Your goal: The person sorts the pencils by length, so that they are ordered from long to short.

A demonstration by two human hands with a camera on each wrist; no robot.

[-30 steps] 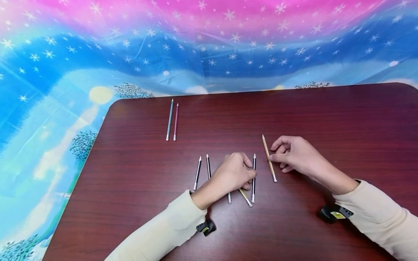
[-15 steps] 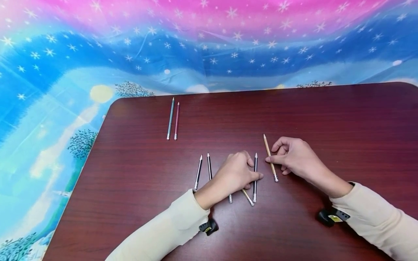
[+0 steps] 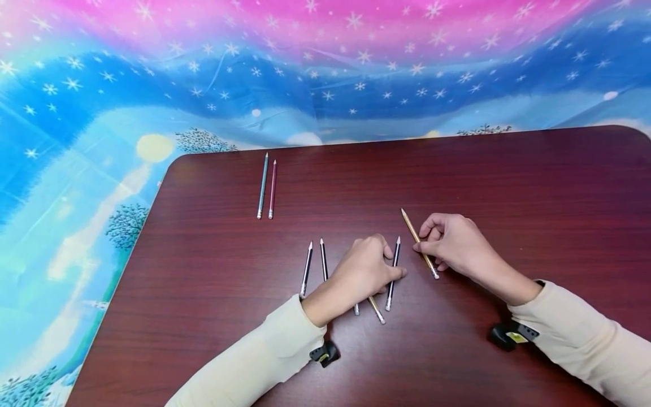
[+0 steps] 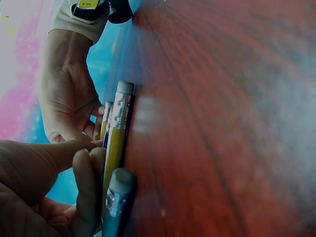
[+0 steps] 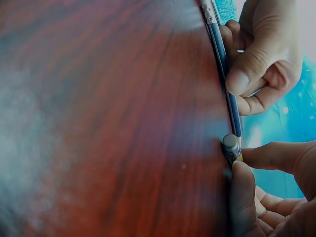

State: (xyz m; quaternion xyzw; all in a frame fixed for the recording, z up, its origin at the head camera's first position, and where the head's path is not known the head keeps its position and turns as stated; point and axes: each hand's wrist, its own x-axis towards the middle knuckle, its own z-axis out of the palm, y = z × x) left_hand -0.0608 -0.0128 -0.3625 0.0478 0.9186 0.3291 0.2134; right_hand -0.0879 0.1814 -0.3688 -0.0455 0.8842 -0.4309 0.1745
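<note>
With thumb and fingers my left hand (image 3: 358,268) pinches a dark pencil (image 3: 395,257), which lies slanted on the table. In the right wrist view that pencil (image 5: 222,52) looks dark blue, with the thumb over it. Under the left hand, a yellow pencil (image 3: 376,310) and another pencil's eraser end (image 3: 356,309) stick out; the rest of both is hidden. To the right, my right hand (image 3: 460,243) holds a second yellow pencil (image 3: 409,225) between thumb and fingers, its point away from me. Its eraser end (image 5: 231,143) faces the right wrist camera.
Two dark pencils (image 3: 307,268) lie left of the left hand, one partly behind the wrist. Farther back, a teal pencil (image 3: 263,186) and a pink pencil (image 3: 273,189) lie side by side on the dark red table (image 3: 203,226). A patterned cloth (image 3: 315,68) hangs behind.
The yellow pencil in my right hand has turned, its tip swinging left. The dark pencil under my left thumb has tilted, its eraser end shifting left. The yellow pencil beneath has shifted slightly left.
</note>
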